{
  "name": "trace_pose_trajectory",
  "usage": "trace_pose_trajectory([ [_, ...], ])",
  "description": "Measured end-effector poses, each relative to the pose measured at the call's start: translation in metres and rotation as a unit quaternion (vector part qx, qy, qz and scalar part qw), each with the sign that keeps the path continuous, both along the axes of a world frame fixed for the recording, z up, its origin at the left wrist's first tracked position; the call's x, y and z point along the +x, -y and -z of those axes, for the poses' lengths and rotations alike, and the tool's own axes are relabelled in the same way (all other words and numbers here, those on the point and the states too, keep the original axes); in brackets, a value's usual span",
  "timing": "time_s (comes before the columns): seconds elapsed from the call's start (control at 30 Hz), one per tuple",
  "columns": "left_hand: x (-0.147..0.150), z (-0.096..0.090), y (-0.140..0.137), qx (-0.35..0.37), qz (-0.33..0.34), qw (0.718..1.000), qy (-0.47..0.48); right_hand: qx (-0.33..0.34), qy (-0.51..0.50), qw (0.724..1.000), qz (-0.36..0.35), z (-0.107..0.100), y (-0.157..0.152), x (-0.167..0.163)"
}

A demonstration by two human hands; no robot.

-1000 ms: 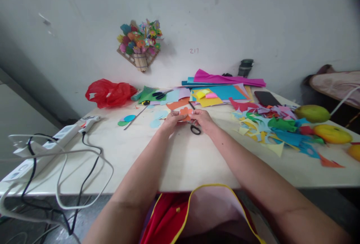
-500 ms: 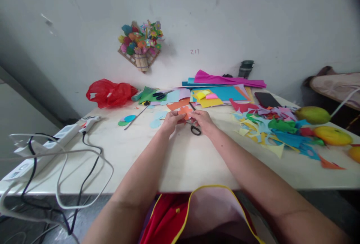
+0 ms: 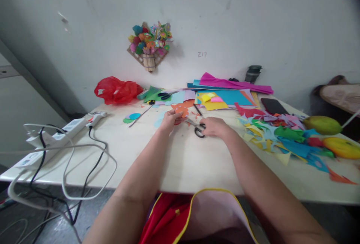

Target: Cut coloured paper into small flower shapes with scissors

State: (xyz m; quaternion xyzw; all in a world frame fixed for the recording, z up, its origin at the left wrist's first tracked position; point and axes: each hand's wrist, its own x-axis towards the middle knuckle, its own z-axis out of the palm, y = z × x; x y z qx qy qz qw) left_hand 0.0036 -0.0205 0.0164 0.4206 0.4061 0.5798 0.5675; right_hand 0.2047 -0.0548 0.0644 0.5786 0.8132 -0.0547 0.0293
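Observation:
My left hand (image 3: 168, 120) pinches an orange paper cut-out (image 3: 184, 112), shaped like a flower, between thumb and fingers. Just to its right lies a pair of scissors (image 3: 192, 122) with dark handles, blades pointing toward the paper. My right hand (image 3: 215, 127) is at the scissors' handles, its fingers closed on one loop while the other loop shows in front. Behind the left hand is a larger orange paper sheet (image 3: 191, 103). A dark pen (image 3: 198, 110) rests behind the scissors, with small orange scraps around it.
Colored paper sheets (image 3: 239, 98) and a magenta roll (image 3: 236, 83) lie at the back. Mixed scraps (image 3: 292, 133), a phone (image 3: 273, 106) and mangoes (image 3: 322, 124) are at right. A red bag (image 3: 118, 91), second scissors (image 3: 165, 95) and a power strip (image 3: 53, 141) with cables are at left.
My right hand has let go of the orange cut-out and moved right and down onto the scissors' handles. My left hand keeps the cut-out. The view has shifted slightly left.

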Motion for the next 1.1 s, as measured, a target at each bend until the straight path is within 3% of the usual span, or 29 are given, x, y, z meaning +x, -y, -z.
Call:
trace_pose_trajectory([
  [0.27, -0.006, 0.004, -0.004, 0.036, -0.009, 0.997, 0.07, 0.008, 0.007, 1.0, -0.002, 0.001, -0.003, -0.003],
  [0.53, -0.016, 0.007, -0.008, 0.071, 0.024, 0.994, 0.073, -0.024, -0.099, 0.994, 0.045, 0.008, -0.02, 0.016],
  [0.6, -0.018, 0.007, -0.007, 0.074, 0.026, 0.994, 0.071, -0.087, -0.195, 0.976, 0.038, 0.008, -0.021, 0.02],
  [0.67, -0.019, 0.005, -0.006, 0.074, 0.025, 0.995, 0.067, -0.145, -0.302, 0.942, 0.037, 0.008, -0.022, 0.025],
  [0.77, -0.02, 0.004, -0.004, 0.067, 0.019, 0.996, 0.058, -0.171, -0.391, 0.904, 0.027, 0.007, -0.022, 0.032],
  [1.1, -0.019, 0.0, -0.001, 0.054, 0.019, 0.998, 0.039, -0.276, -0.416, 0.866, 0.002, 0.002, -0.019, 0.052],
])
